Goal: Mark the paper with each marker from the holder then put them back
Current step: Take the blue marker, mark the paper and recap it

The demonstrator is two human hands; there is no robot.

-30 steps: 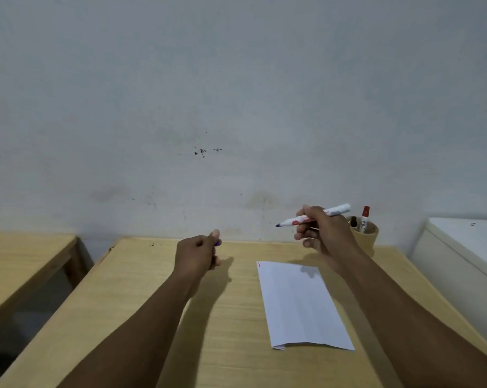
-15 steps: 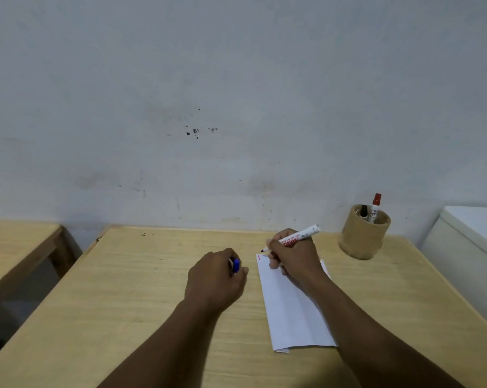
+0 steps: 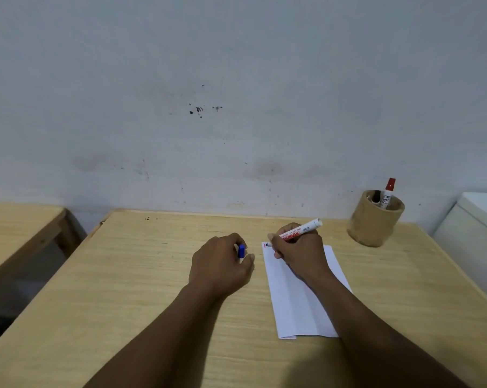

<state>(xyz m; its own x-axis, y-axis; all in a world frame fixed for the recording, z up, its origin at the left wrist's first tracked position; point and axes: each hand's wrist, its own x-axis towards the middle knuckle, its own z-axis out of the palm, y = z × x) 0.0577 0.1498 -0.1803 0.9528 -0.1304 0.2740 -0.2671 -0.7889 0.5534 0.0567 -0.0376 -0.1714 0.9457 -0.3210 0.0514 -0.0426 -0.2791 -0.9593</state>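
Observation:
A folded white paper (image 3: pixel 298 306) lies on the wooden table (image 3: pixel 141 275). My right hand (image 3: pixel 298 253) grips an uncapped white marker (image 3: pixel 306 228), its tip touching the paper's top left corner beside a short red mark (image 3: pixel 264 243). My left hand (image 3: pixel 222 261) rests on the table left of the paper, closed around a blue cap (image 3: pixel 241 251). A round tan holder (image 3: pixel 375 219) stands at the back right with a red-capped marker (image 3: pixel 388 191) and a dark one (image 3: pixel 377 196) inside.
A grey wall (image 3: pixel 236 93) rises directly behind the table. A second wooden table (image 3: pixel 15 228) stands to the left across a gap. A white box-like object (image 3: pixel 477 231) sits beside the table's right edge.
My right hand came down from the air near the holder and set the marker tip on the paper's top corner. My left hand lowered onto the table with the blue cap.

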